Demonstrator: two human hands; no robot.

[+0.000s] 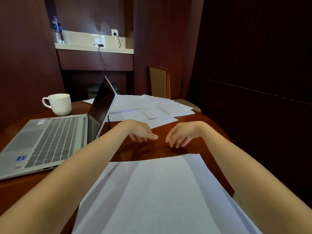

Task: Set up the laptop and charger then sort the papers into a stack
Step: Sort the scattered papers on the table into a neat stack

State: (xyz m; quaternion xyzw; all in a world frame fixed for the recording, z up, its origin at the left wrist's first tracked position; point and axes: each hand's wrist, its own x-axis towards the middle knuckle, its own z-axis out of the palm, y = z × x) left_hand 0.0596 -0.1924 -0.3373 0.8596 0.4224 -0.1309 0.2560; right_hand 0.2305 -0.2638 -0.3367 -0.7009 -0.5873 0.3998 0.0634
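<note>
Reddish-brown wooden table (pixel 202 125) in a dark-panelled room, seen from above the person's forearms. Left of frame: an open silver laptop (pixel 50 141), keyboard facing lower left, screen dark and edge-on to the camera. Behind it, upper left of the tabletop, stands a white mug (pixel 59 103), handle to the left. Centre, at the table's far edge: loose papers (pixel 148 105) lie overlapping in an untidy spread. Bottom centre: a stack of papers (pixel 160 191), sheets roughly aligned, lies between the two forearms. Left hand (pixel 143 130) and right hand (pixel 182 134) are held over bare wood between the stack and the loose papers, near each other but apart; the fingers of both are relaxed and slightly bent, holding nothing. Upper left of frame: a pale shelf (pixel 81 46) carries a water bottle (pixel 57 31) and the charger brick (pixel 100 45), which is plugged into a wall socket (pixel 114 32); its cable (pixel 103 59) drops toward the laptop. Centre right: a chair (pixel 159 81) stands beyond the table.
</note>
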